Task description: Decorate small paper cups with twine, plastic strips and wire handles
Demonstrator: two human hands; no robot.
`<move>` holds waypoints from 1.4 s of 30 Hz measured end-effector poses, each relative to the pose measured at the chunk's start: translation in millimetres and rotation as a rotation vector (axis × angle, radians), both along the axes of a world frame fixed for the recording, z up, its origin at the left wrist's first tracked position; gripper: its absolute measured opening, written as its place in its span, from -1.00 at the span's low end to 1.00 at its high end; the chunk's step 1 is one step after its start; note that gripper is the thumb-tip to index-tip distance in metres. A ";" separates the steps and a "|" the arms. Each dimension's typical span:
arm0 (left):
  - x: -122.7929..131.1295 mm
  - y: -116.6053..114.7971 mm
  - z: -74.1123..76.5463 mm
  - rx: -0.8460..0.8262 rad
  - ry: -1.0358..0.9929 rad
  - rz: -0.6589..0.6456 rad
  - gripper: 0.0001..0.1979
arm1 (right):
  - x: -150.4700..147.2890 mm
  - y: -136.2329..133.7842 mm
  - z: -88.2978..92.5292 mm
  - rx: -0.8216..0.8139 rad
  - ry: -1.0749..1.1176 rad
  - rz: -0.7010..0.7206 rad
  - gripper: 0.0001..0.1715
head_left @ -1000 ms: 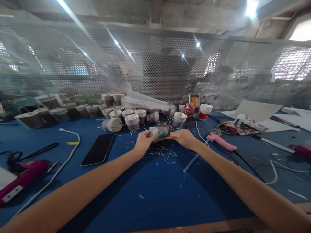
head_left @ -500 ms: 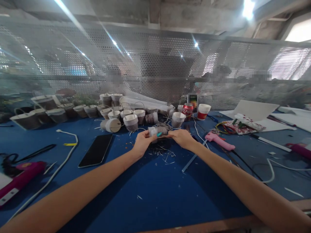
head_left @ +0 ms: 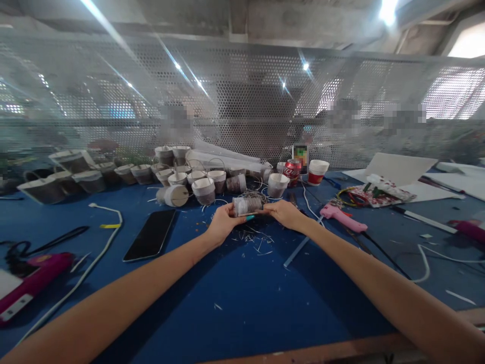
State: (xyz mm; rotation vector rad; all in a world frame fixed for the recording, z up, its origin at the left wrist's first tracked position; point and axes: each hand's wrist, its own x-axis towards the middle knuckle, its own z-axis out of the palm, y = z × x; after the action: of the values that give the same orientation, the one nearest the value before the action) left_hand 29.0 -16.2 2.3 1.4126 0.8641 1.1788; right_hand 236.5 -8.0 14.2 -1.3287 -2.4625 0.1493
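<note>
My left hand (head_left: 221, 222) is closed around one end of a small bucket (head_left: 248, 205), thumb underneath and the nail showing teal. The bucket lies on its side, white-banded at the left and grey-brown along its body. My right hand (head_left: 284, 214) pinches at the bucket's right end, where a thin brownish strip (head_left: 257, 212) runs along the lower side between both hands. Whether the strip is fixed to the bucket I cannot tell. Behind the bucket sits a tangle of thin grey wire or twig (head_left: 254, 194), partly hidden. Loose pale clippings (head_left: 257, 240) lie below the hands.
Several similar buckets (head_left: 203, 191) crowd the back left. A black phone (head_left: 150, 236) and white cable (head_left: 118, 222) lie left. To the right are a pink glue gun (head_left: 344, 218) with a glue stick (head_left: 299, 248), a red can (head_left: 292, 173) and stacked paper cups (head_left: 317, 173).
The bucket has turned slightly in my hands, showing more of its side. My left thumb has slid lower, below the bucket. My right hand stays in nearly the same place.
</note>
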 end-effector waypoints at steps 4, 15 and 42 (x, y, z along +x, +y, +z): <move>-0.7 1.5 -1.6 -0.001 0.024 0.027 -0.61 | 2.3 1.4 -1.0 0.018 0.014 0.032 -0.70; -0.1 2.5 -2.5 -0.038 0.010 0.029 -0.58 | 3.3 0.1 -0.3 0.054 0.044 0.059 -0.72; -0.6 -0.9 0.3 -0.020 0.125 0.078 -0.47 | -11.9 -11.3 15.2 -0.068 0.077 -0.182 -0.72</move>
State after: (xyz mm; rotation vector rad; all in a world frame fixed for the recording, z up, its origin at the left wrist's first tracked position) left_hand 28.4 -17.1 2.6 1.4592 1.0236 1.1468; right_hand 224.5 -19.3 29.4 -1.5380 -2.2783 0.2363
